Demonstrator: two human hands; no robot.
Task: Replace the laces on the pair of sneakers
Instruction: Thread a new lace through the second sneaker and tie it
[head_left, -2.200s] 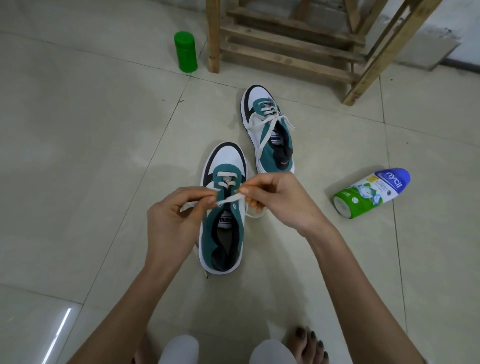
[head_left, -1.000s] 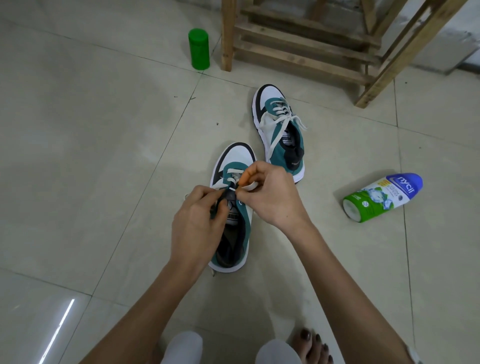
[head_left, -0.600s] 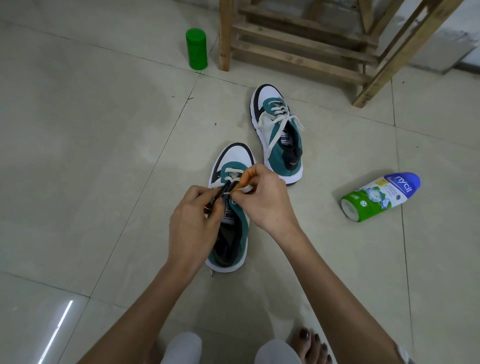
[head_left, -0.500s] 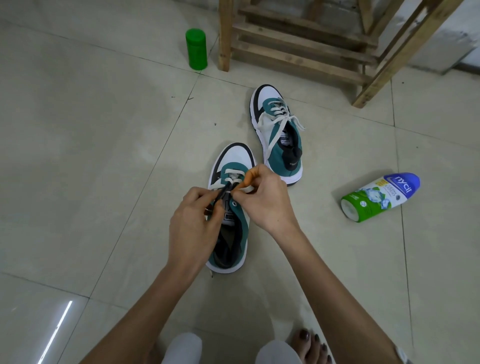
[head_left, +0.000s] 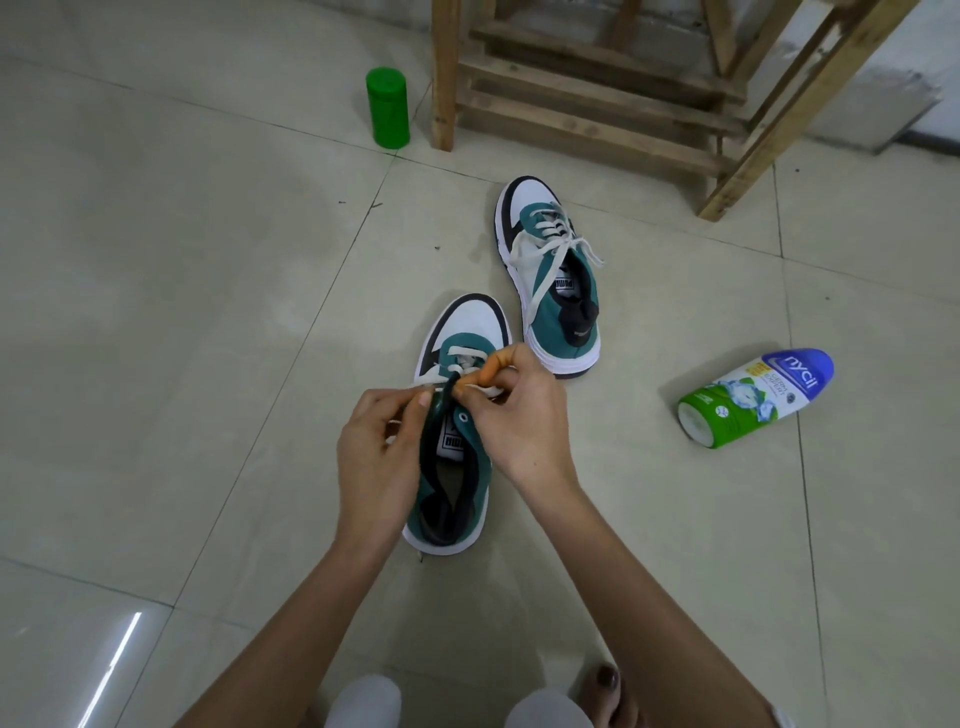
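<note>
I see: wooden rack (head_left: 597, 98) standing on tiled floor (head_left: 156, 312) | green canister (head_left: 387, 106) upright, just left of rack | powder bottle (head_left: 756, 397) on its side, well nearer me than rack

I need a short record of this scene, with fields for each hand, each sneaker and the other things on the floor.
left hand: pinches the eyelet edge of the near sneaker
right hand: pinches the white lace over that sneaker
far sneaker: laced, lace ends loose, untouched
green jar: upright, beside wooden frame
powder bottle: lying on its side, right of sneakers
</note>
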